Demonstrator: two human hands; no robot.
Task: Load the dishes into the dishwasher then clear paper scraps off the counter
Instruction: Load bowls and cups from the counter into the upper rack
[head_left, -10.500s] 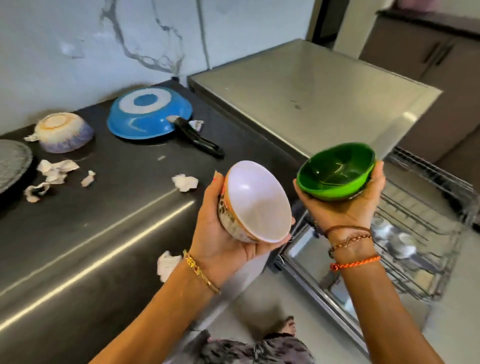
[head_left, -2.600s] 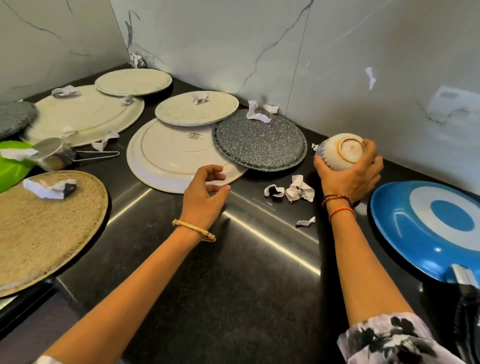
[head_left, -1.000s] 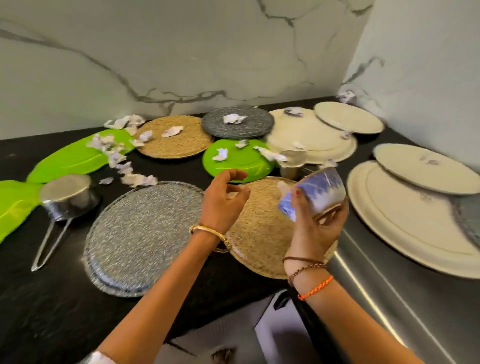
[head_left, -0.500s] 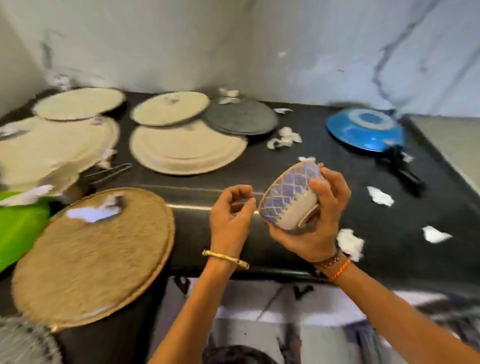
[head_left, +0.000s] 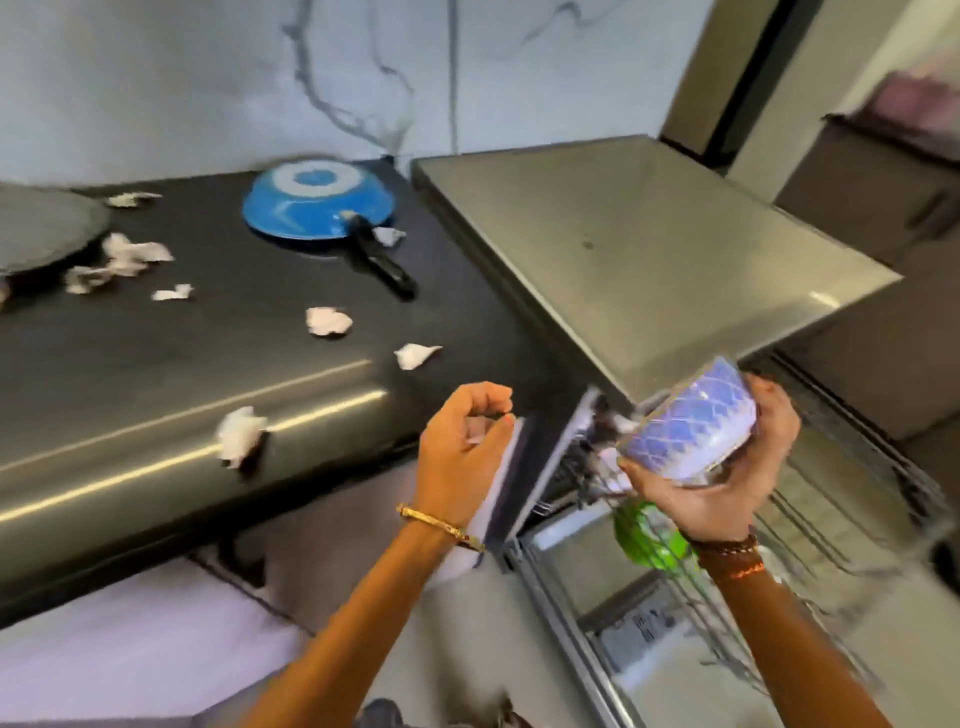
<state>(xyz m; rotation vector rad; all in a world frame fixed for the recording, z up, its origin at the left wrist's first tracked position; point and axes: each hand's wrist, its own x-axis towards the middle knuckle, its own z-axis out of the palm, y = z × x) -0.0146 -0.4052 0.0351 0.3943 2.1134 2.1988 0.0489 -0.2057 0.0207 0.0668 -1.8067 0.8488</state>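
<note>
My right hand (head_left: 727, 488) grips a blue-patterned bowl (head_left: 691, 421) from below, tilted, above the pulled-out dishwasher rack (head_left: 857, 519). A green bowl (head_left: 649, 535) sits in the rack just under it. My left hand (head_left: 467, 447) hovers by the counter's front edge with fingers curled against the thumb; a pale patch between them is too blurred to identify. Paper scraps (head_left: 328, 322) lie scattered on the black counter (head_left: 156, 364), one (head_left: 239, 434) at its front edge. An upside-down blue pan (head_left: 317, 208) with a black handle rests at the back.
The dishwasher's steel top (head_left: 649, 249) adjoins the counter on the right, with the open door (head_left: 623, 649) low in front of it. A grey plate (head_left: 41, 228) shows at the far left. Brown cabinets (head_left: 883, 197) stand behind.
The view has swung right from the plates to the dishwasher. My right hand has carried the blue-patterned bowl off the counter and over the rack; my left hand stays curled.
</note>
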